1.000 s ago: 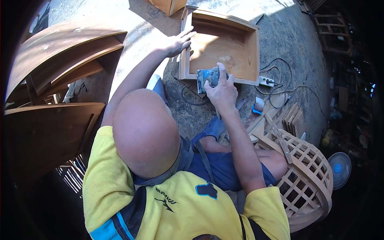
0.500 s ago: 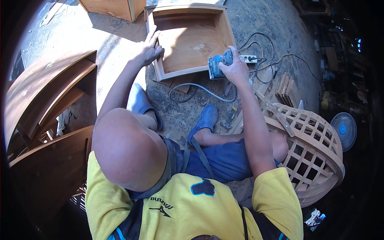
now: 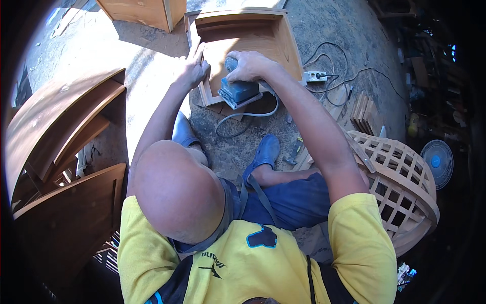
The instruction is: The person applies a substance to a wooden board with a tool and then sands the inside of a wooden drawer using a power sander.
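Note:
A wooden drawer (image 3: 281, 48) with a curved far edge lies on the floor in front of me, its open side up. My left hand (image 3: 192, 69) grips its left wall, with the fingers stretched along the rim and the thumb toward the inside. My right hand (image 3: 249, 67) is wrapped round the top of a blue electric sander (image 3: 239, 90). The sander is tilted over the drawer's near wall, close to the near left corner. A grey cord runs from it in a loop across the floor. Its sanding face is mostly hidden.
A white power strip (image 3: 316, 76) with cables lies right of the drawer. Curved wooden furniture parts (image 3: 66, 111) stand at the left, and a wooden cabinet (image 3: 144, 12) at the far left. On the right are stacked wood pieces (image 3: 365, 114), a lattice frame (image 3: 397, 177) and a fan (image 3: 437, 163).
My right hand has carried the sander left, from the drawer's near right corner toward its near left corner. My left hand has stayed on the left wall, shifting slightly.

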{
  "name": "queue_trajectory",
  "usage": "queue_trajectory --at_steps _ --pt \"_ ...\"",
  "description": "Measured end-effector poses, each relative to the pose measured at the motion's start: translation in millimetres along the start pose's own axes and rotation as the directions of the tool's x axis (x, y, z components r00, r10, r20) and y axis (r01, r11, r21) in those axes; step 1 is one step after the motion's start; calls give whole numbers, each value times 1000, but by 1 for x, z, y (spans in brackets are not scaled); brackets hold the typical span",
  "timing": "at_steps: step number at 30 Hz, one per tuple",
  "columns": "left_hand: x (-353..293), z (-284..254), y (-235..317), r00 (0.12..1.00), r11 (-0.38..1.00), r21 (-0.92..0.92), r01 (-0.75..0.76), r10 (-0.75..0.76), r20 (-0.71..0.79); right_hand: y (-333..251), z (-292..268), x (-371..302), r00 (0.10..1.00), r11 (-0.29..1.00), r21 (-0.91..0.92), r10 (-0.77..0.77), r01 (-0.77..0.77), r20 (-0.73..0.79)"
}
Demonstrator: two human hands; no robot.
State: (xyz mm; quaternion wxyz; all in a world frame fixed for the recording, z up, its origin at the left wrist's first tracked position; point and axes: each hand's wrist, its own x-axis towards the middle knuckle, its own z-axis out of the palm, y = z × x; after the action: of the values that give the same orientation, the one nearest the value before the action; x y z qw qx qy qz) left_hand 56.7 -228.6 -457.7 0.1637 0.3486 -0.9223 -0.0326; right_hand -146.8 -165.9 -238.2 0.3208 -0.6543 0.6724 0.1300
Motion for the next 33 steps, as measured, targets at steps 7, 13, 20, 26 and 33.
queue_trajectory --at_steps 7,13,20,26,33 --pt "25 -33 42 934 923 -160 349 -330 136 185 -32 -30 940 944 -26 326 -330 -104" --pt "25 -34 34 907 883 -236 406 -358 222 192 -9 -49 940 973 -36 211 -229 -268" --pt "20 -37 22 936 913 -228 338 -302 179 44 89 -92 787 990 120 12 79 -617" --pt "15 -39 10 978 942 -271 197 -170 121 17 188 -111 566 901 -115 -357 418 -743" --pt "25 -28 21 988 897 -416 146 -113 105 159 205 -135 407 974 220 179 54 -896"
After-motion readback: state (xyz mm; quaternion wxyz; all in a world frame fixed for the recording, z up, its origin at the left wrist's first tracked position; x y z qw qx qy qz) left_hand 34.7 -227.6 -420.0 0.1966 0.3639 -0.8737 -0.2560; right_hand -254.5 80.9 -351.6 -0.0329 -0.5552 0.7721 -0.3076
